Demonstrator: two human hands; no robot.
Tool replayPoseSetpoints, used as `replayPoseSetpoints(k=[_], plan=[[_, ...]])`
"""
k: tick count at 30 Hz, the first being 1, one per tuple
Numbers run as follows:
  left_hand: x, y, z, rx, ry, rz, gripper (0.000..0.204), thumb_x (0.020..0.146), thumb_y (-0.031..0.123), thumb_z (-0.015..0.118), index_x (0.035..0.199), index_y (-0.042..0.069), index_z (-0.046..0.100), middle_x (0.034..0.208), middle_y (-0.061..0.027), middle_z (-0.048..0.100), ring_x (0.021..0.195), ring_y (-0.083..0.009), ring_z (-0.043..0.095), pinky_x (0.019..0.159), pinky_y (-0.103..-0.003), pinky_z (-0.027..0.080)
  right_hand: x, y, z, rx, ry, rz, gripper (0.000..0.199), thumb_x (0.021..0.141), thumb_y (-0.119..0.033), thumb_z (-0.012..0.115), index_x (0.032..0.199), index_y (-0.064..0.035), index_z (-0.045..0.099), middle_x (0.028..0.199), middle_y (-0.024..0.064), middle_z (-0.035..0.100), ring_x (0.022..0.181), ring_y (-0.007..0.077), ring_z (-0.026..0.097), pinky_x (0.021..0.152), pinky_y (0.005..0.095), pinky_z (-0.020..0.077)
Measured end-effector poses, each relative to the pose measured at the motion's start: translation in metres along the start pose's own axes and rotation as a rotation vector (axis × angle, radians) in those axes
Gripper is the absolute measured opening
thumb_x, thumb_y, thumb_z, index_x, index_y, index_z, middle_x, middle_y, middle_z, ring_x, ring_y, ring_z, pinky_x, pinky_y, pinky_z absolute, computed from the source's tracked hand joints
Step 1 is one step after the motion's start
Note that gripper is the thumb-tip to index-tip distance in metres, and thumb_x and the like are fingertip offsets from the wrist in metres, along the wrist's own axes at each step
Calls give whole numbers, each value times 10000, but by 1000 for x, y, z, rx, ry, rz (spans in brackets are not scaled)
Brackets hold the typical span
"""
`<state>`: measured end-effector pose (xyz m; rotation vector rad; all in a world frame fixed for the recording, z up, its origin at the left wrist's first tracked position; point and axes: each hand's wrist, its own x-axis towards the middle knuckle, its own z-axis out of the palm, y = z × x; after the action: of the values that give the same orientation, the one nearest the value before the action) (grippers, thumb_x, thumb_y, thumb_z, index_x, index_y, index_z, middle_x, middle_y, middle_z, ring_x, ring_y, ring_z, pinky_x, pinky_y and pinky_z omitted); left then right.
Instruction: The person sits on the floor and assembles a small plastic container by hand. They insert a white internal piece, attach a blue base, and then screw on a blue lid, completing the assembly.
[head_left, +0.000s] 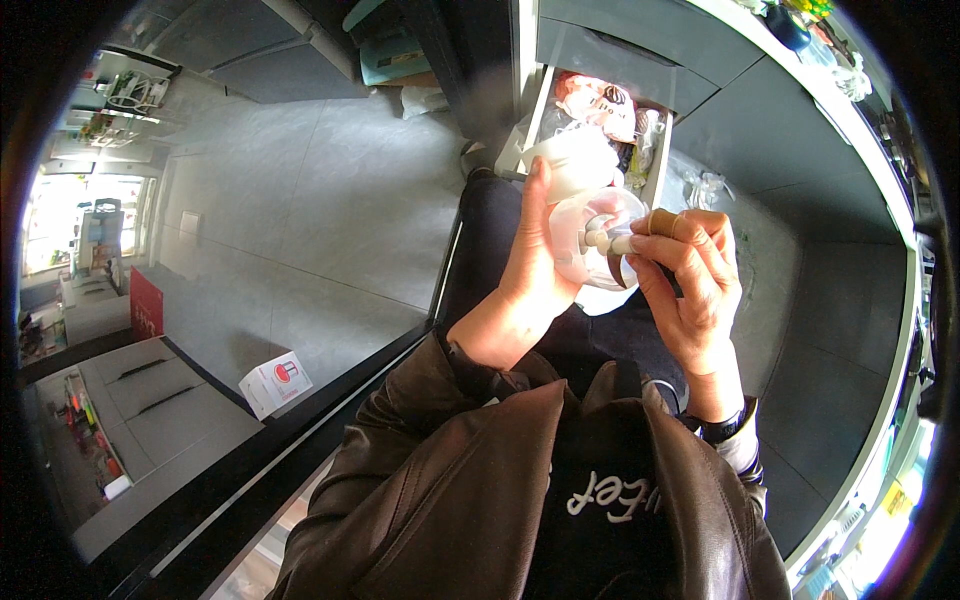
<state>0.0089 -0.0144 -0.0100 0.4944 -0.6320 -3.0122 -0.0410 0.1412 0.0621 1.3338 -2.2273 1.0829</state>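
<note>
Grey tiled floor (330,210) spread out at the left. Pale-walled open drawer (663,160) seen ahead of the lap, packed with bags; among them 1 red-and-white crinkled plastic bag (597,98).

Translucent, round-walled plastic bowl (568,245) held up over the lap, just in front of the drawer. Judged light and fairly stiff, with some give in the wall; smooth, so likely slippery if wet. Best gripped around the outer wall, with the palm behind. Just so it is cradled by the left hand (535,265): thumb extended up along the side, the other fingers mostly hidden behind the wall.

White rounded smooth piece (575,165) noted just beyond the bowl; whether it is held or is resting in the drawer cannot be told.

White stubby shaft (618,244) pinched between thumb and fingers of the right hand (695,280), the grip narrow, at the bowl's mouth. Judged light and rigid, hard plastic by its look; best taken by its outer end, as is done here. Whether it is seated in the bowl or free of it cannot be made out.

Thin dark curved blade-like strip (617,268) seen beside the shaft. Judged stiff, possibly sharp; fingertips best kept off its edge.
</note>
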Motion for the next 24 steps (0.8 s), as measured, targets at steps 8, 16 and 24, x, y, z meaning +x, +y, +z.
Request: replayPoseSetpoints(k=[8, 16, 24], plan=[[0, -3, 0, 72, -33, 35, 874, 967, 791, 445, 1434, 55, 516, 1278, -129, 654, 1172, -258, 646, 1012, -428, 529, -1, -1, 1, -32, 22, -29, 325, 690, 22, 831, 983, -79, 730, 1027, 46, 732, 898, 242, 637, 804, 341, 533], [1, -3, -1, 123, -64, 45, 902, 957, 806, 441, 1450, 53, 492, 1299, -130, 642, 1179, -258, 646, 1016, -432, 536, -2, -1, 4, -59, 9, -55, 363, 649, -3, 835, 988, -89, 736, 1042, 41, 724, 901, 241, 624, 810, 345, 522], [-1, 2, 3, 93, -15, 93, 796, 988, 728, 490, 1423, 62, 506, 1260, -114, 638, 1124, -213, 646, 980, -384, 541, -1, -5, 1, -115, 1, -7, 321, 678, -20, 838, 976, -75, 734, 1017, 51, 711, 885, 246, 619, 793, 348, 523]])
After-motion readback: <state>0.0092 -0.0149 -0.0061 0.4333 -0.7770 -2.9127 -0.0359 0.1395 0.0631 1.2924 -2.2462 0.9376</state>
